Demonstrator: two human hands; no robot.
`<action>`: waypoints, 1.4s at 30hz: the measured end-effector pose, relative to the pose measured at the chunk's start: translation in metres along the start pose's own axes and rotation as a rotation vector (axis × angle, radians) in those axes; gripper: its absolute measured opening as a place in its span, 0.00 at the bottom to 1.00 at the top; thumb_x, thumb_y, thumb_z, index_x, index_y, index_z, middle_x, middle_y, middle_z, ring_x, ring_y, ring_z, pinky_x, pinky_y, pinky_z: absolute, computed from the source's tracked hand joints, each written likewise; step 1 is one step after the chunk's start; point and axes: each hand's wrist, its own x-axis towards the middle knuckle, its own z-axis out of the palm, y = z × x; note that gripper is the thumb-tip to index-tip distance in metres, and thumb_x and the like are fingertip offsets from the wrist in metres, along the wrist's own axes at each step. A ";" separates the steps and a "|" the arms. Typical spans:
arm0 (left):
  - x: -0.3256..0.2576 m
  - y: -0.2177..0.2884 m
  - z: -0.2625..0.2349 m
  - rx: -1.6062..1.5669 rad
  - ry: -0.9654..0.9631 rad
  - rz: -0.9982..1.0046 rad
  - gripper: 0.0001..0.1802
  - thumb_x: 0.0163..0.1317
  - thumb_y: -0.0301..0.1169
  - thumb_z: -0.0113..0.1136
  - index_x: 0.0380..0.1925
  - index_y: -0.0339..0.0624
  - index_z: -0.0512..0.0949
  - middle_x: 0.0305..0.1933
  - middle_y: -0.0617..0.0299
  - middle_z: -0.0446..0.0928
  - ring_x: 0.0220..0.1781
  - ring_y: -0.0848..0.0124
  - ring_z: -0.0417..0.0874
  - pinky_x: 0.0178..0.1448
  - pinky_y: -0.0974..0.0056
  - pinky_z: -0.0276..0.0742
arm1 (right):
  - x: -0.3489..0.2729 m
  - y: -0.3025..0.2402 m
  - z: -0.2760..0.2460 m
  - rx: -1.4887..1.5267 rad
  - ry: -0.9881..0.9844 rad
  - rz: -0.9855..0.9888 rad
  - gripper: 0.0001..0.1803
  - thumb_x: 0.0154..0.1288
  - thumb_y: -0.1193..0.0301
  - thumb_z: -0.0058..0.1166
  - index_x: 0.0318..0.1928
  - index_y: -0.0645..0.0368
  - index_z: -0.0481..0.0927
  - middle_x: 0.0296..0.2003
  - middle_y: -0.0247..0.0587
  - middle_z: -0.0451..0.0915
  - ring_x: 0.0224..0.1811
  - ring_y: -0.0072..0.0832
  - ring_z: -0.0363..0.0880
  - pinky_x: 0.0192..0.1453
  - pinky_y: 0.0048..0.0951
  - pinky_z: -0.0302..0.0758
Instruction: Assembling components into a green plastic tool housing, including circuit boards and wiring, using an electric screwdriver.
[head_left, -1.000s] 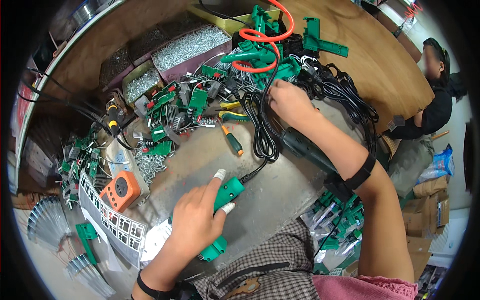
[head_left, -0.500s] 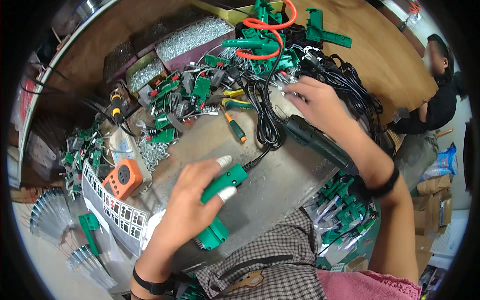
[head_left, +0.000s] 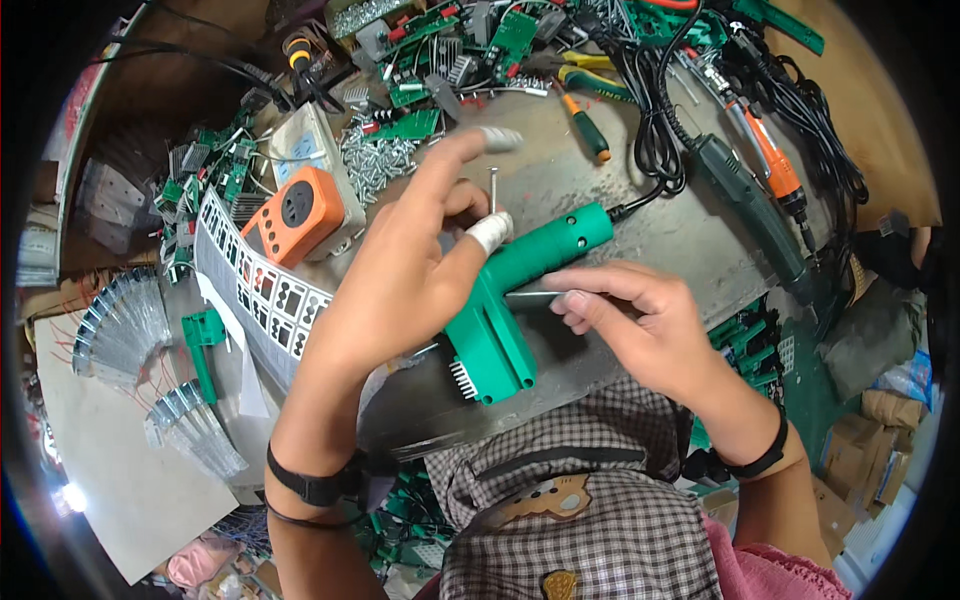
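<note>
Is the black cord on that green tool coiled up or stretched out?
Mostly coiled: the black cord lies in bunched loops beyond the green tool.

Green tool housing point(head_left: 552, 242) partly out of sight behind the left hand point(head_left: 400, 270), taped index fingertip point(head_left: 500, 140) blurry

The counter point(head_left: 535, 130) has a stained grey top. A green pistol-shaped housing point(head_left: 490, 345) lies by its near edge. Toward the far side lie a screwdriver point(head_left: 590, 132) with a green-and-orange handle, yellow-green pliers point(head_left: 597, 82), a coiled black cord point(head_left: 655, 125) and heaped circuit boards point(head_left: 515, 35). A dark green corded tool point(head_left: 745, 200) and an orange power screwdriver point(head_left: 770, 155) lie toward the right edge, loose screws point(head_left: 378, 165) toward the left.
</note>
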 end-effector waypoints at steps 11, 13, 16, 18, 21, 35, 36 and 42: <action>0.002 -0.041 0.001 -0.051 -0.031 0.212 0.25 0.58 0.23 0.57 0.58 0.35 0.75 0.39 0.50 0.80 0.40 0.55 0.81 0.47 0.58 0.76 | 0.015 0.008 0.023 -0.256 0.082 -0.383 0.18 0.66 0.82 0.60 0.56 0.60 0.82 0.38 0.44 0.82 0.39 0.36 0.84 0.43 0.29 0.80; 0.007 -0.034 0.006 0.295 -0.016 0.598 0.23 0.52 0.24 0.58 0.51 0.38 0.80 0.37 0.50 0.79 0.40 0.50 0.77 0.48 0.51 0.75 | 0.008 0.005 0.034 0.033 0.126 -0.121 0.17 0.70 0.81 0.58 0.58 0.63 0.80 0.38 0.40 0.84 0.38 0.26 0.84 0.44 0.27 0.81; 0.003 -0.024 0.008 0.655 -0.069 0.667 0.25 0.46 0.29 0.60 0.48 0.42 0.84 0.33 0.62 0.78 0.35 0.59 0.72 0.40 0.55 0.68 | 0.009 0.011 0.046 0.648 0.234 0.136 0.10 0.72 0.79 0.59 0.51 0.68 0.77 0.39 0.40 0.85 0.39 0.21 0.84 0.46 0.24 0.82; 0.000 -0.021 0.014 0.855 -0.028 0.742 0.24 0.44 0.33 0.61 0.45 0.46 0.85 0.29 0.65 0.75 0.34 0.61 0.71 0.38 0.56 0.64 | 0.009 0.022 0.049 0.514 0.300 0.135 0.07 0.71 0.78 0.61 0.46 0.67 0.78 0.38 0.41 0.86 0.39 0.21 0.85 0.46 0.25 0.83; 0.000 -0.019 0.012 0.837 0.019 0.716 0.23 0.45 0.35 0.63 0.46 0.49 0.85 0.28 0.67 0.71 0.34 0.62 0.70 0.38 0.57 0.62 | 0.002 0.023 0.045 0.105 0.288 -0.009 0.10 0.68 0.76 0.65 0.47 0.64 0.82 0.32 0.42 0.86 0.35 0.24 0.87 0.39 0.26 0.82; 0.002 -0.020 0.012 0.705 -0.019 0.588 0.17 0.52 0.23 0.61 0.44 0.45 0.83 0.29 0.63 0.76 0.35 0.61 0.73 0.39 0.56 0.64 | -0.015 -0.009 -0.133 -1.317 0.414 0.006 0.38 0.62 0.63 0.68 0.71 0.59 0.69 0.51 0.52 0.75 0.53 0.51 0.72 0.59 0.45 0.72; 0.005 -0.019 0.014 0.678 -0.025 0.613 0.17 0.51 0.25 0.62 0.44 0.46 0.82 0.28 0.63 0.74 0.34 0.61 0.72 0.39 0.56 0.63 | -0.016 -0.010 -0.140 -1.359 0.372 0.033 0.38 0.61 0.63 0.69 0.70 0.60 0.71 0.50 0.52 0.75 0.53 0.51 0.73 0.60 0.44 0.73; 0.000 -0.030 0.007 0.633 0.047 0.580 0.22 0.47 0.33 0.68 0.45 0.43 0.83 0.29 0.59 0.76 0.36 0.57 0.72 0.43 0.56 0.65 | -0.029 -0.028 -0.178 -0.267 0.704 0.286 0.40 0.63 0.63 0.66 0.72 0.65 0.68 0.48 0.43 0.79 0.46 0.31 0.82 0.47 0.34 0.83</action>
